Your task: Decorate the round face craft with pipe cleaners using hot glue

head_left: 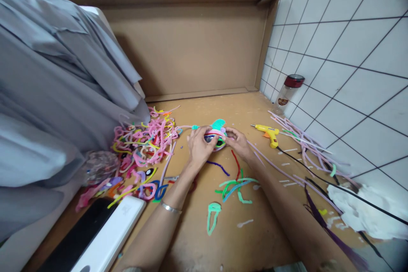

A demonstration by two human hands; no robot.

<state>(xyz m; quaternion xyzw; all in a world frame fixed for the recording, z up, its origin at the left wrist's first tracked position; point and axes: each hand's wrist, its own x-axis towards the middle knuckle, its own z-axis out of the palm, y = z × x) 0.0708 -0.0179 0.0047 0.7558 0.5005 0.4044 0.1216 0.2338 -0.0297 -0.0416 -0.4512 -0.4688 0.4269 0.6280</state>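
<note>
At the center of the frame, a person's left hand point(201, 146) curls partly closed around a small figure of fuzzy pipe cleaners point(219, 142), thumb across its front. The right hand point(239, 142), fingers bent, has its fingertips at the figure's right edge; whether they grip it or only steady it cannot be told. A teal tuft rises above the fingers and a green-and-black eye shows below, but much of the body is hidden by the left hand.

Left of center, a tangle of mostly pink pipe cleaners point(149, 142) overlaps itself too densely to separate, beside a crumpled clear plastic item point(101, 167) that is hard to make out. Gray cloth point(63, 80) runs off the left edge, and a white slab point(110, 233) is cut off at the bottom. Right of center lies a yellow glue gun point(270, 134), its black cord point(321, 174) leaving at the right edge.
</note>
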